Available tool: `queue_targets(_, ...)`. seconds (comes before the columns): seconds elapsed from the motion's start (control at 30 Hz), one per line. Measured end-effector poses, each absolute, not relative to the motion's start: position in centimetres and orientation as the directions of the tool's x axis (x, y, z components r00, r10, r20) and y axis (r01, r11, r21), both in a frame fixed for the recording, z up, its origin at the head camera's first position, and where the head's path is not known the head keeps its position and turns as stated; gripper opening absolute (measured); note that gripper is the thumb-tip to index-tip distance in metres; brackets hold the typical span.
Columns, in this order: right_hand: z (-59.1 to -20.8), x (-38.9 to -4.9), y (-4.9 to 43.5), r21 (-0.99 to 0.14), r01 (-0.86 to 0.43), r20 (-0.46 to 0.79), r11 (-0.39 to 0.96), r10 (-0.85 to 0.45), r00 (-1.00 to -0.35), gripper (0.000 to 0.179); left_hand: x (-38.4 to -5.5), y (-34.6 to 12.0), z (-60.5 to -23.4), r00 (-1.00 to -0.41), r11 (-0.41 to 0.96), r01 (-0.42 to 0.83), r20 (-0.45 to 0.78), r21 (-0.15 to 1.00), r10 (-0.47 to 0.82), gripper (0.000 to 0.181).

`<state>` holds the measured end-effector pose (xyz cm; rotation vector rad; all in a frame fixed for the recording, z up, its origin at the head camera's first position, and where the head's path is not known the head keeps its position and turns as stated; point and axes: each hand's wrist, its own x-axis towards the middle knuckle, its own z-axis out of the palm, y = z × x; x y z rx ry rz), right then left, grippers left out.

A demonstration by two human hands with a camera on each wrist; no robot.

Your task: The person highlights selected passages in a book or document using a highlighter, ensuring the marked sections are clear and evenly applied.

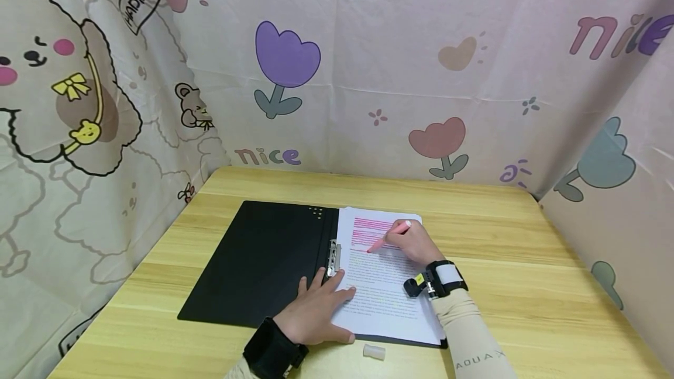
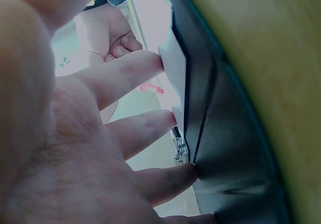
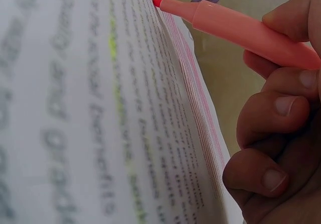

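Observation:
My right hand [image 1: 413, 241] pinches a pink highlighter [image 3: 235, 30], its red tip right at the upper left of a printed sheet [image 1: 389, 303]. Pink strokes [image 1: 371, 224] cover the top lines of text, and faint yellow marks [image 3: 113, 43] show lower down in the right wrist view. The sheet lies in an opened black folder [image 1: 258, 268] with a metal clip [image 1: 333, 256] along its spine. My left hand [image 1: 316, 309] rests with spread fingers over the folder's spine and the sheet's lower left edge, just below the clip.
A small pale grey cylinder [image 1: 374, 352], like a cap, lies on the wooden table [image 1: 500, 238] just in front of the folder. Printed curtains [image 1: 368, 75] hang behind and at both sides of the table. Each wrist wears a black strap [image 1: 447, 276] with a device on it.

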<state>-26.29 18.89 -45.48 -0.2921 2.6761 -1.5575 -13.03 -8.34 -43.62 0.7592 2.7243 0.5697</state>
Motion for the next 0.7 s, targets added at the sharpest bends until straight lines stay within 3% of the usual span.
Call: queue_targets(0.7, -45.61, -26.43, 19.50, -0.862, -0.153, 0.077, 0.484, -0.173, -0.982, 0.035, -12.94, -8.31, -43.34, -0.825, 0.775, 0.452, -0.123, 0.441, 0.551, 0.080)
